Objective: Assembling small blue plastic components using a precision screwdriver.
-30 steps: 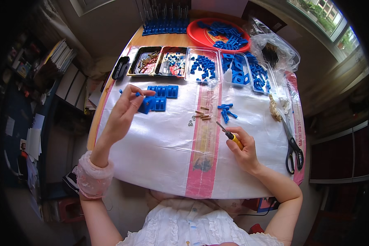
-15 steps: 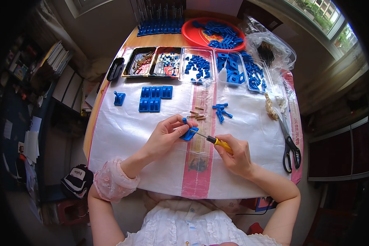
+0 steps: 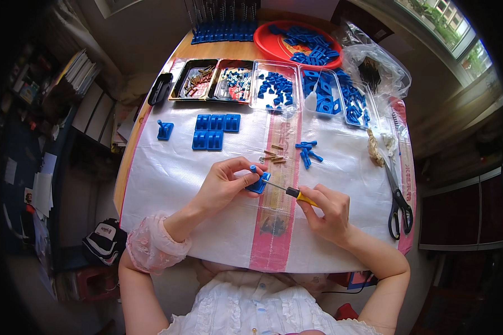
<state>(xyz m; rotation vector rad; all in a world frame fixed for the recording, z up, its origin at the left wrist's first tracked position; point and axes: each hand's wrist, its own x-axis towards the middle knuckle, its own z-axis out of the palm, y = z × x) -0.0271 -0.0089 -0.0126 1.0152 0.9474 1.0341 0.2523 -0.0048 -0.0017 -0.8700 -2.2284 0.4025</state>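
My left hand (image 3: 224,183) is closed on a blue plastic bracket (image 3: 259,185) with a short upright peg, held just above the table. My right hand (image 3: 327,207) grips a screwdriver (image 3: 300,195) with a yellow and black handle. Its shaft reaches left, and the tip meets the side of the bracket; whether a screw sits there is too small to tell. Just beyond my hands lie several brass-coloured screws or pins (image 3: 275,154) and a small pile of blue plastic arms (image 3: 307,152). Several blue brackets (image 3: 215,132) stand in rows, and one with a raised peg (image 3: 164,130) is apart at the left.
Along the back stand a black tray of brass pieces (image 3: 175,89), a tray of nuts (image 3: 211,91), and clear boxes of blue parts (image 3: 275,84). A red basin (image 3: 264,49) is behind them. Black scissors (image 3: 399,206) lie right, near a clear plastic bag (image 3: 399,70).
My right hand has turned a little around the screwdriver handle, covering more of it. The bracket stays in my left hand, its peg now more visible. The whole view has shifted slightly.
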